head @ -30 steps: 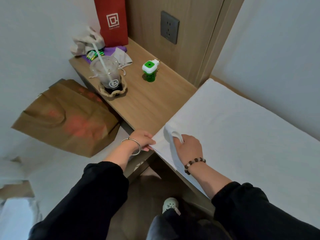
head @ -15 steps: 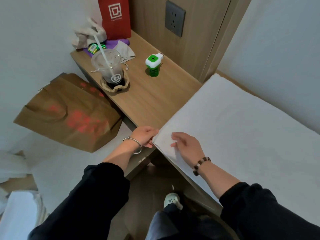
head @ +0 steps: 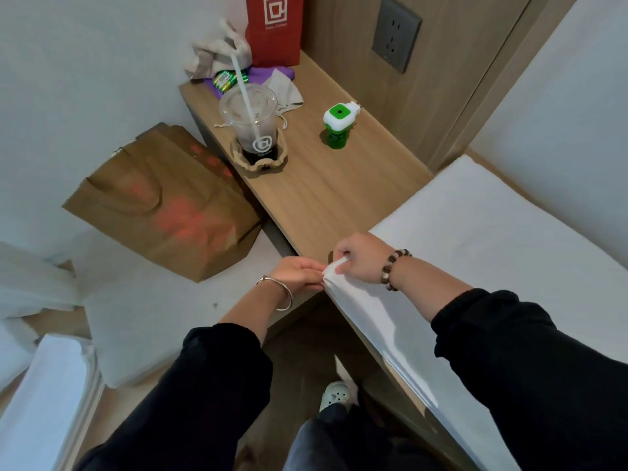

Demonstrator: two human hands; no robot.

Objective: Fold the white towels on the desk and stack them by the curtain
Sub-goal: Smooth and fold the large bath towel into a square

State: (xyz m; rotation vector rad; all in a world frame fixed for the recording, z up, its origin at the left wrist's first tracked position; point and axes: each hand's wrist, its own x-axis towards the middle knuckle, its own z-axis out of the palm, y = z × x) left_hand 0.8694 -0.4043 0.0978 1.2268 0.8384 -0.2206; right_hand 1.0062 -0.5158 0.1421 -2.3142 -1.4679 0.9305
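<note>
Far left, lower than the desk (head: pixel 339 198): a flat white stack (head: pixel 44 396), what it is made of hard to tell. Next, leaning against the desk's left end: a creased brown paper bag (head: pixel 163 205). At the desk's far-left corner: a red paper bag (head: pixel 273 28), upright, with crumpled cloth and small packets at its foot. Just in front, near the left edge: a clear plastic cup (head: pixel 253 124) with a straw, seated in a paper sleeve. To its right and standing apart: a small green-and-white bottle (head: pixel 338 125). At the desk's front edge, mid-frame: left hand (head: pixel 299 275), silver bangle on the wrist, fingers stretched forward and pinching the very corner of the white towel (head: pixel 492 249). Touching it on the right: right hand (head: pixel 360 258) (beaded bracelet at the wrist), curled tight around that same corner, a tuft of cloth showing by the fingers. Rest of the white towel spread flat over the right part of the desk, near side draped over the front edge. Below, between black sleeves: a pale shoe (head: pixel 334 396).
</note>
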